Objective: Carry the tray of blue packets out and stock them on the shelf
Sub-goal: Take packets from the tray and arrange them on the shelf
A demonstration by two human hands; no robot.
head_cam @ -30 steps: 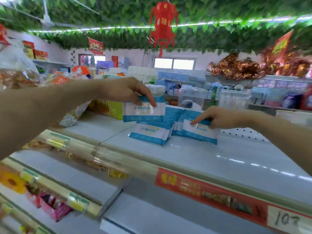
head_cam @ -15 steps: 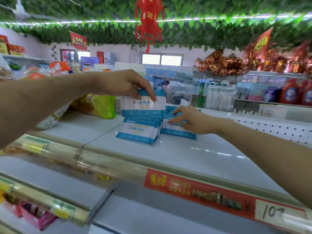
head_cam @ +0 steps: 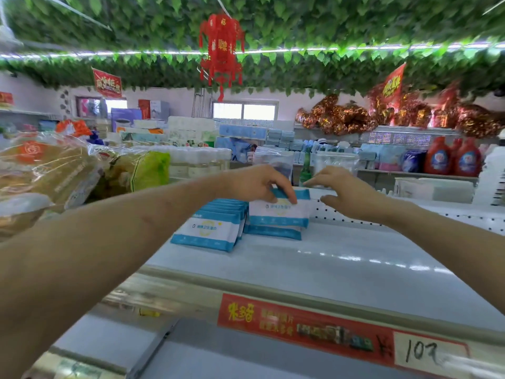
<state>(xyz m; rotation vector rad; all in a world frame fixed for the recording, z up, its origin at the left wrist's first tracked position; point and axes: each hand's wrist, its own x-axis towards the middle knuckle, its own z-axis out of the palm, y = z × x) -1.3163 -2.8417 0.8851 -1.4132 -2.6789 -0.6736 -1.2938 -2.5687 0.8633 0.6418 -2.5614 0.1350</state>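
The left hand point(head_cam: 257, 184) pinches a blue-and-white plastic packet point(head_cam: 278, 213) upright just right of the leaning packet row point(head_cam: 210, 228), while the right hand point(head_cam: 347, 194) hovers further right, slack-fingered and empty.

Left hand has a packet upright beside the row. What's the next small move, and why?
Probably bring the right hand onto the free right edge of the held packet and settle it against the row of packets: the left hand pinches only its top, and the right hovers open beside it.
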